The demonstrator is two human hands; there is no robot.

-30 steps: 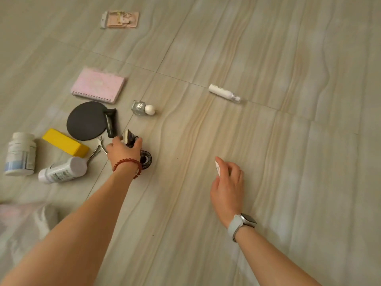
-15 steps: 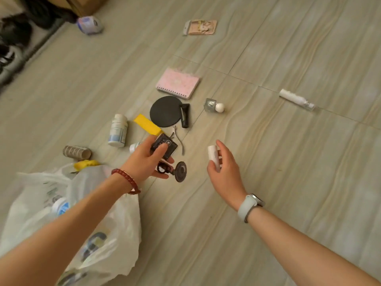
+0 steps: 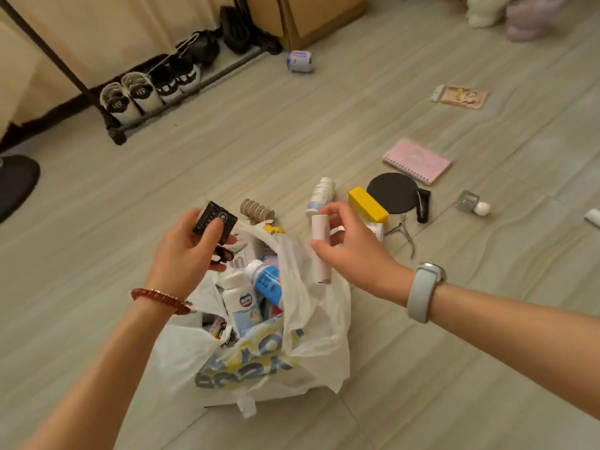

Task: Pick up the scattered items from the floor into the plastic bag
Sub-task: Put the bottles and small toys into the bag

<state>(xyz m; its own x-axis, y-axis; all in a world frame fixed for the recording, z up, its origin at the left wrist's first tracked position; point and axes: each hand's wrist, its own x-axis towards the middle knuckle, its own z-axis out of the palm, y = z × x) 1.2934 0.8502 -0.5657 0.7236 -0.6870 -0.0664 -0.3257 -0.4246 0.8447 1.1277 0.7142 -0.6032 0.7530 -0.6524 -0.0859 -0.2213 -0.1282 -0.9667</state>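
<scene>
big beige wood-grain tile floor (image 3: 422, 352) all round, with a white printed plastic bag (image 3: 311, 319) slumped open at near centre, already part full of bottles and packets. plenty left out on the floor far right of the bag: pink spiral notebook (image 3: 417, 160), round black mirror with a stubby handle (image 3: 393, 193), yellow rectangular block (image 3: 367, 204), white pill bottle lying flat (image 3: 319, 194), metal nail nippers (image 3: 402, 228).

left hand (image 3: 188, 251) over the bag mouth, thumb and fingers curled round a small black remote-looking gadget (image 3: 214, 220), plus something dark and looped tucked lower in the palm. right hand (image 3: 354, 254) just right of the mouth, fingertips pinching a slim white tube (image 3: 319, 245) near its top, hanging upright.

best bet for the drop: shift the tube a touch left so it clears the floppy right wall of the bag, lower both close to the contents, then let go, probably one at a time so nothing bounces out. mouth looks saggy, so maybe hook the rim open with a spare finger.

hard to tell: what the looped dark thing is, labels too blurry to read, white item at far right edge cut off.
</scene>
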